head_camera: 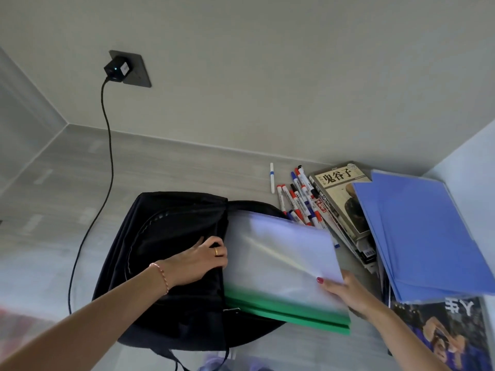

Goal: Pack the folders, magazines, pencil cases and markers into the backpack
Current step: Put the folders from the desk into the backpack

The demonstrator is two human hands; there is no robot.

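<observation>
From the head camera, the left hand grips the open edge of the black backpack lying on the floor. The right hand pinches the corner of a clear folder with a green spine, which sits partly inside the bag's mouth. Markers, magazines and blue folders lie just right of it.

Clear green-spined folder half inside black backpack.
</observation>
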